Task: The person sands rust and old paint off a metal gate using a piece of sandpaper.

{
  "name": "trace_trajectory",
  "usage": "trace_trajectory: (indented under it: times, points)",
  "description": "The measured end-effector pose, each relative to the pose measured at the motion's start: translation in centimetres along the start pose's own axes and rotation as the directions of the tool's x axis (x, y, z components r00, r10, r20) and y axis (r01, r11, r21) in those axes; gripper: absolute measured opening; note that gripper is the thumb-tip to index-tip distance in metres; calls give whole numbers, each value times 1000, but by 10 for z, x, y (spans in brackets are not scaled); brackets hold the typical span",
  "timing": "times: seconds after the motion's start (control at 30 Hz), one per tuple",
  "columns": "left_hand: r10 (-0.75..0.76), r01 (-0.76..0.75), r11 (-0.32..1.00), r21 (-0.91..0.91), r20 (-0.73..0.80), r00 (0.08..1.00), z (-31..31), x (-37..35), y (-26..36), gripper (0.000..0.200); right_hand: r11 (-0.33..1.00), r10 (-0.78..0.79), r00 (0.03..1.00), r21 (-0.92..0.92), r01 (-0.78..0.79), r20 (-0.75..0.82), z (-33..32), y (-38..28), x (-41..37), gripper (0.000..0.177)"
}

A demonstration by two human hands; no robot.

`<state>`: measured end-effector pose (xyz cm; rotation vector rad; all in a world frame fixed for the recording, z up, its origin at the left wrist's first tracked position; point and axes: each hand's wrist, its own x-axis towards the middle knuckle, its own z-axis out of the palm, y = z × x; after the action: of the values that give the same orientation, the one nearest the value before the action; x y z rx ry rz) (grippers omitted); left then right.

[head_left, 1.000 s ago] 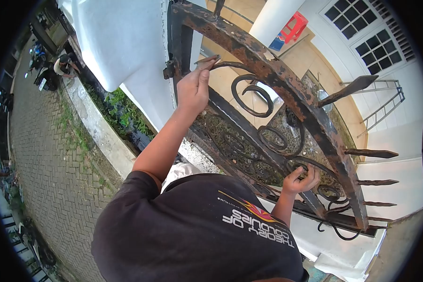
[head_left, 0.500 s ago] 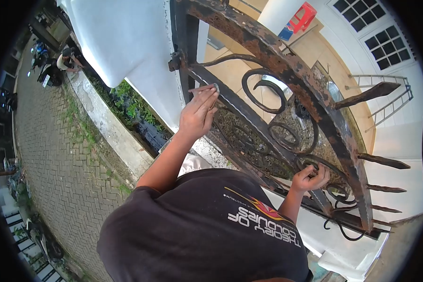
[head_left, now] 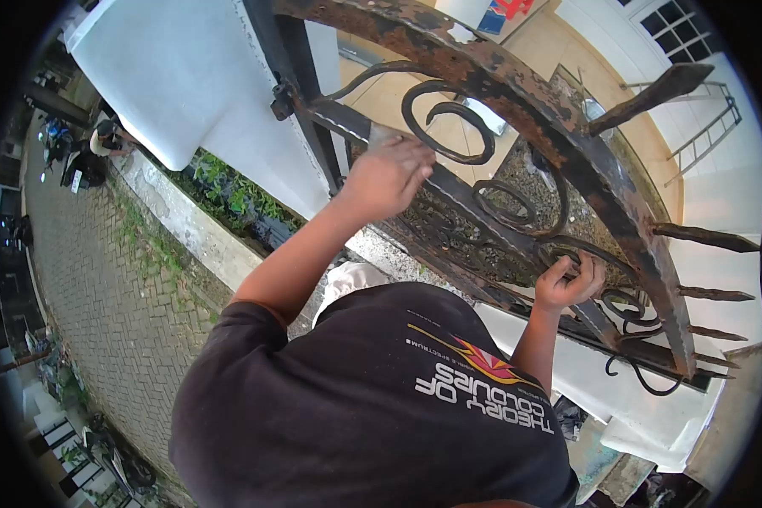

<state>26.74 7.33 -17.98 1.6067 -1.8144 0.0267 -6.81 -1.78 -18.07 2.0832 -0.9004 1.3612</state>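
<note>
A dark wrought-iron gate (head_left: 516, 106) with rust and flaking paint slants across the view. My left hand (head_left: 389, 176) presses a piece of sandpaper (head_left: 383, 133) against the gate's straight bar (head_left: 459, 193), blurred by motion; the palm hides most of the sheet. Farther down, my right hand (head_left: 570, 281) is closed around the ironwork near a curled scroll (head_left: 622, 306), its fingertips curled in. Larger iron scrolls (head_left: 449, 121) lie between the bar and the rusty curved top rail.
Pointed spikes (head_left: 707, 237) stick out from the curved rail on the right. White wall panels (head_left: 169, 76) flank the gate. Below left are a planted ditch (head_left: 237, 199) and a brick-paved road (head_left: 127, 296). A crouching person (head_left: 108, 140) is beside a motorbike; a ladder (head_left: 707, 131) leans beyond the gate.
My left hand has slid along the bar, down and to the right, with the sandpaper. My right hand keeps its hold on the ironwork. The whole view has shifted slightly.
</note>
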Motion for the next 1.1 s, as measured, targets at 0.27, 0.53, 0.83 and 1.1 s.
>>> trace_trajectory:
  times: [0.27,0.53,0.83,1.1]
  points:
    - [-66,13,973,-232,-219,973,-2,-29,16,31,999,49,999,7,-49,1,0,0,-5,27]
    - [151,-153,988,21,86,985,47,-2,44,28,995,72,996,66,-68,-52,-3,-3,-4,24]
    - [90,-72,970,230,-69,993,26,-2,9,29,991,80,995,109,-74,-56,-3,-1,3,24]
    - [178,-200,975,-95,-205,963,37,-38,4,45,966,191,980,164,-198,62,-16,-6,8,26]
